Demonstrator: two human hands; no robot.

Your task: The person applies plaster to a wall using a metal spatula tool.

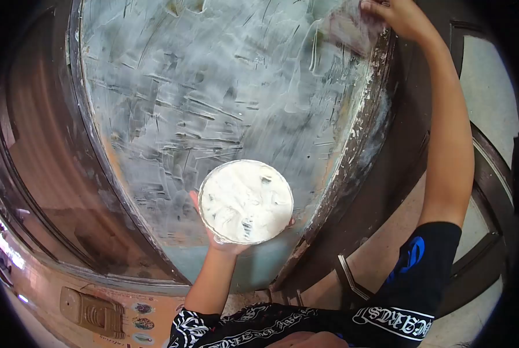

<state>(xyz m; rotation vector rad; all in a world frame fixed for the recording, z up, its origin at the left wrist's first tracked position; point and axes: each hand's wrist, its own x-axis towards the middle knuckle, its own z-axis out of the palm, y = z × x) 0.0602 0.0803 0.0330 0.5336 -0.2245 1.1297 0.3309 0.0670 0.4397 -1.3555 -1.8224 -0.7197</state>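
One round tub (248, 200), below frame centre, cupped by left hand (226, 246), fingers spread to both sides; right hand (391, 13) farther, upper right, by smeared panel (172, 116), tub to its lower left, fingers' grip too blurred to tell.

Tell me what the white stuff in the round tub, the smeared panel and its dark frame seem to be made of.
The white stuff looks like a thick, creamy paste, perhaps filler: it holds soft folds. The smeared panel could be painted wood or metal; streaky pale smears obscure its surface. The dark frame is probably painted wood, its finish rough and flecked white.
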